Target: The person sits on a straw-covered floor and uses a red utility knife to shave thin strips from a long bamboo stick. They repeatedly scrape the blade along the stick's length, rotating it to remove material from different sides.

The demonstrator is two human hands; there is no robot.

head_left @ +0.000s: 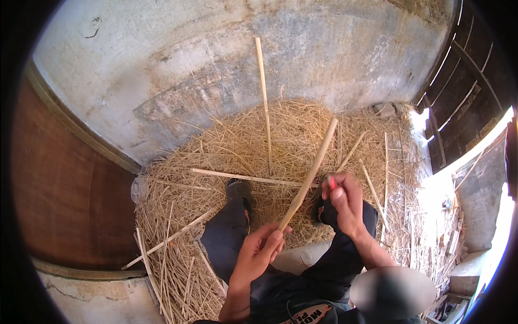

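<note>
My left hand (258,252) is closed round the lower end of a pale wooden stick (313,171). From there the stick slants up and to the right, away from me, its far end free above the straw. Just right of the stick, my right hand (349,208) is closed on a small red-handled tool (332,183). A short greyish tip shows above the red part; most of the tool is hidden in the fingers, so its exact kind cannot be made out.
Straw and shavings (226,146) cover the floor around my feet. One long stick (263,92) leans against the stained wall (199,70); another stick (237,175) lies crosswise by my shoes. Several more lie at both sides. A brown door panel (75,189) stands at left.
</note>
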